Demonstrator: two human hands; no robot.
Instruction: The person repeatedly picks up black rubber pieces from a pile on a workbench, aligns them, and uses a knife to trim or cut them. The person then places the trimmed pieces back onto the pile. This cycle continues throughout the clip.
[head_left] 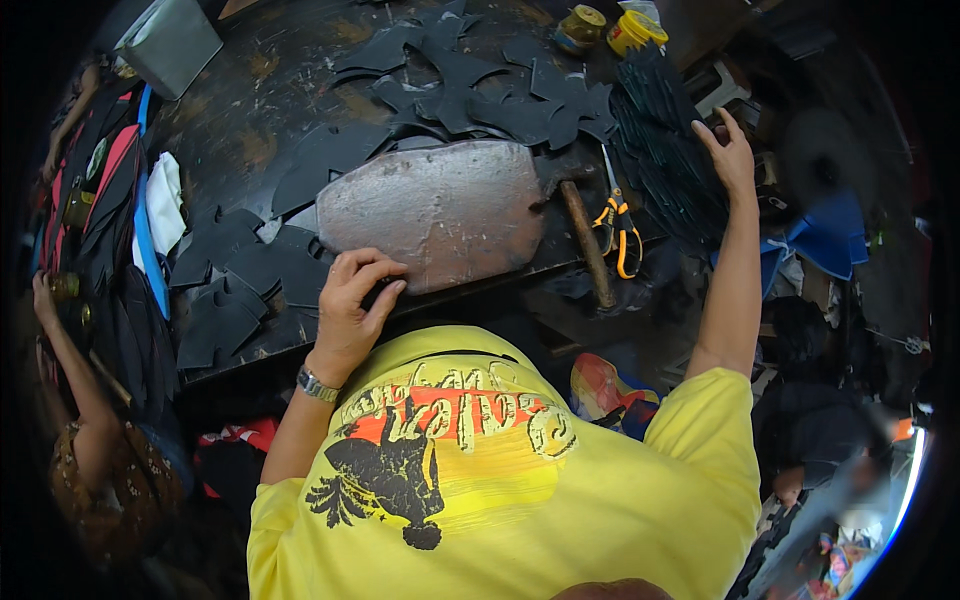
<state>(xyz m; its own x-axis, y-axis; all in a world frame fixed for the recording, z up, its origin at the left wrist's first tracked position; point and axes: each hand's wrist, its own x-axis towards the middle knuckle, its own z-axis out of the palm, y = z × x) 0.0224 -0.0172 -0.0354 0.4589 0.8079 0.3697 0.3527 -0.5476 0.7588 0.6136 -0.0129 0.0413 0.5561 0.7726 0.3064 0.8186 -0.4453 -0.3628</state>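
Note:
My left hand [352, 298], with a watch on its wrist, rests at the near left edge of a worn grey-brown slab [440, 205]. Its fingers are curled toward the thumb; whatever they may hold is too dark to make out. On the right, my right hand [730, 152] is open, fingers apart, beside a stack of overlapping black sheet pieces [660, 140]. Between the slab and that stack lie a hammer with a wooden handle [588, 245] and orange-handled scissors [618, 222].
Flat black cut pieces [480, 95] cover the table behind the slab, and more [225, 310] lie to its left. At the back stand a jar [580, 28] and a yellow tub [636, 33]. Another person's arm [75, 365] is at the far left.

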